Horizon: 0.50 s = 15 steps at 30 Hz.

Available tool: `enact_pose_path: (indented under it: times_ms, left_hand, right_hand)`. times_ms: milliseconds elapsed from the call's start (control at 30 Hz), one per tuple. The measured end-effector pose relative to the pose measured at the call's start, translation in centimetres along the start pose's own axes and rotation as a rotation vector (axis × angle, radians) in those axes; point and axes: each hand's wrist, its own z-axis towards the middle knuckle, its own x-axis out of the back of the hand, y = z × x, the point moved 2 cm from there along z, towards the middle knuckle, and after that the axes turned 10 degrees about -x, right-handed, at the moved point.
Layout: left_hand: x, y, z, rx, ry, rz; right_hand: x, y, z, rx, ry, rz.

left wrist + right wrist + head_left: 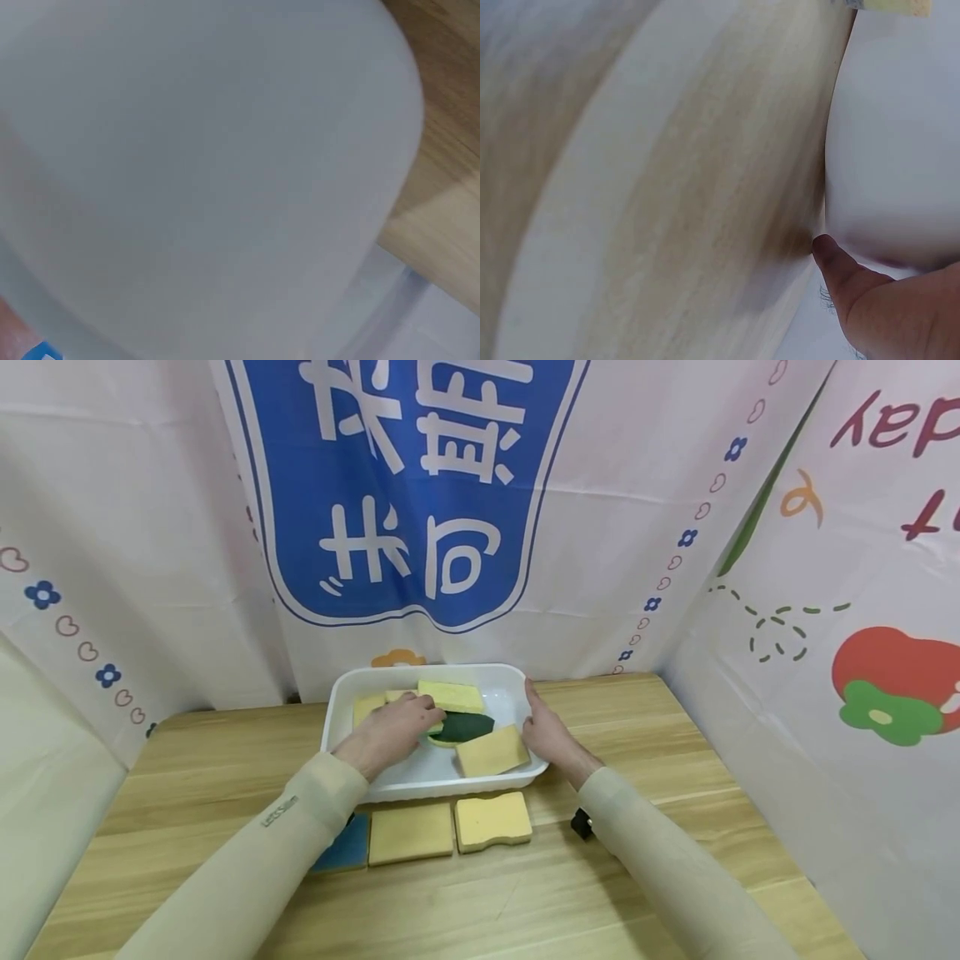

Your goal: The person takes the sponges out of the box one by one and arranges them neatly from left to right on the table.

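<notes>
A white tray [431, 788] stands at the back of the table with several yellow sponges in it. My left hand [393, 729] reaches inside and grips a sponge with its curled fingers, which hide most of it. Beside those fingers lies a sponge with a dark green scouring side [467, 727]. A yellow sponge [452, 697] rests along the far wall, and a plain tan sponge [491, 753] lies tilted near the right wall. On the tray's right rim my right hand [551, 735] holds on; its thumb touches the wall in the right wrist view.
In front of the tray, a blue sponge [347, 845], a tan rectangular sponge [412, 833] and a wavy-edged yellow sponge [492, 820] lie in a row on the wooden table [480, 910]. A small black object [581, 823] sits by the right sleeve. Printed curtains hang behind and at the sides.
</notes>
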Motion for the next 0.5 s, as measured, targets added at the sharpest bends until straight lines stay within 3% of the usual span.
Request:
enact_pose_path:
  times_ms: [267,500]
  left_hand:
    - [0.28,-0.24,0.46,0.020,-0.060,0.014]
    - [0.87,-0.61,0.09,0.043,-0.071,0.003]
  right_hand:
    - [0.05,0.03,0.10,-0.001,0.003,-0.009]
    - [0.06,0.08,0.10,-0.005,0.010,-0.015]
